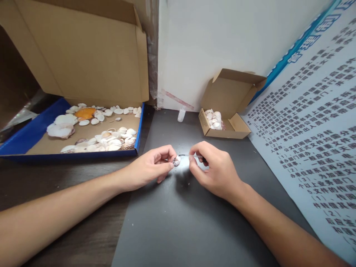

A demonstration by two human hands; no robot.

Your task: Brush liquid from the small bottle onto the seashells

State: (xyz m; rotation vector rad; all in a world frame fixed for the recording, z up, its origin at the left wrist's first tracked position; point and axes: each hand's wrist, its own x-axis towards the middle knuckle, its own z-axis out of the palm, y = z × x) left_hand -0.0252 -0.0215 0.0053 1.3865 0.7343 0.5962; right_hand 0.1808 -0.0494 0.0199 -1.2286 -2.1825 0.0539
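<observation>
Over the bench (155, 230), the left hand (153, 165) pinches a speckled shell (176, 161), apparently steadying it for the thin tool (184, 155) the right hand (215, 168) grips.

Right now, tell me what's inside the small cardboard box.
The small cardboard box holds a heap of mostly white shells at its left side. What lies under them cannot be seen.

Single head view | camera worn on the person's head | facing forward and down over the dark grey surface (167, 230) | near range, left hand (155, 163) and right hand (215, 168) about mid-frame | white upright panel (222, 37) as backdrop
</observation>
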